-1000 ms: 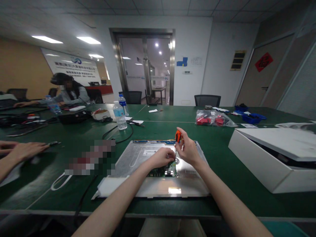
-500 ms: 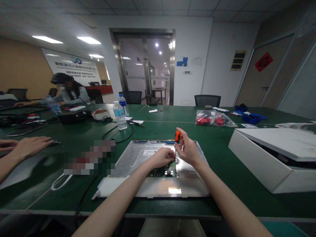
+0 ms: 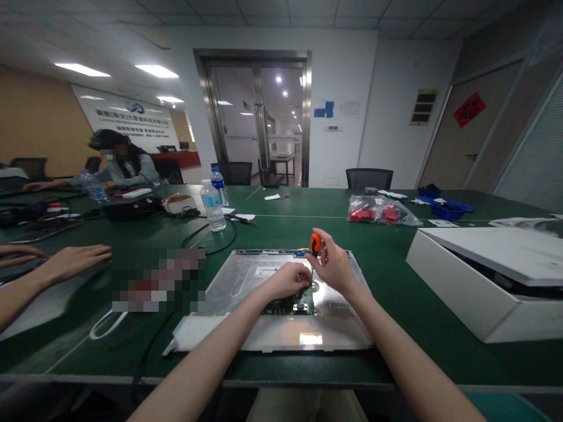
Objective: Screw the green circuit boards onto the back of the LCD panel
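Screwdriver (image 3: 315, 245), one; metal panel (image 3: 246, 280), one.

Office meeting room in use as an electronics bench.

Upper part of frame: grid ceiling with recessed light panels (image 3: 156, 71), glass double door (image 3: 259, 117) at centre, company banner (image 3: 127, 114) on the wall at upper left.

Across the middle: long green conference table (image 3: 396, 258), black office chair (image 3: 369, 177) behind it.

On the table: display panel (image 3: 246, 281) lying back-up at lower centre, orange-handled screwdriver (image 3: 315, 242) over it, bagged red parts (image 3: 378, 211), blue parts bins (image 3: 448, 208), white carton (image 3: 461, 305) at right, cables (image 3: 211, 237), water bottles (image 3: 213, 205).

Seated co-worker (image 3: 123, 161) at upper left.
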A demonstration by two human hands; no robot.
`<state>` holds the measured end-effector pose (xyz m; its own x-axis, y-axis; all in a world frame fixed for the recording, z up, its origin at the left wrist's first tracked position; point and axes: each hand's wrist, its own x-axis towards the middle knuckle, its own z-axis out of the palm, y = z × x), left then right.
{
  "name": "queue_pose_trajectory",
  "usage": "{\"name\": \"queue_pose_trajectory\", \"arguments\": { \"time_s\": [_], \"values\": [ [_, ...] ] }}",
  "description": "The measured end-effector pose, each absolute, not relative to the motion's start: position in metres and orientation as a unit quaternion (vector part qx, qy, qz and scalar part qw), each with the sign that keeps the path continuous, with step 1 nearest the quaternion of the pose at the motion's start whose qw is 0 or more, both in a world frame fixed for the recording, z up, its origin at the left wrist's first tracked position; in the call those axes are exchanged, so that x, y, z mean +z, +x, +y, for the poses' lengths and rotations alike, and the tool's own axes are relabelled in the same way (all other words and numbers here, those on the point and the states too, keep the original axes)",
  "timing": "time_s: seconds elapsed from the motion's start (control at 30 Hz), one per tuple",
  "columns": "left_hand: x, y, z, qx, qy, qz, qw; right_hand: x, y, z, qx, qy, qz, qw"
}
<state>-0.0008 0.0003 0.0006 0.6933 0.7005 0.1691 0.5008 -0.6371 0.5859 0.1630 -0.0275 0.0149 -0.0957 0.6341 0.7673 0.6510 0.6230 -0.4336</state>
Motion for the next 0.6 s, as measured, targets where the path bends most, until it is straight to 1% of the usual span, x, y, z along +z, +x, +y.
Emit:
{"name": "queue_pose_trajectory", "arguments": {
  "time_s": [0.2,0.6],
  "values": [
    [-0.0002,-0.0005,0.0018,0.193,0.884,0.338,0.258,0.0177,0.1623,-0.0317,0.008,-0.436,-0.750,0.497],
    [-0.0006,-0.0012,0.0016,0.195,0.884,0.342,0.252,0.0133,0.1631,-0.0264,-0.017,-0.438,-0.747,0.501]
  ]
}}
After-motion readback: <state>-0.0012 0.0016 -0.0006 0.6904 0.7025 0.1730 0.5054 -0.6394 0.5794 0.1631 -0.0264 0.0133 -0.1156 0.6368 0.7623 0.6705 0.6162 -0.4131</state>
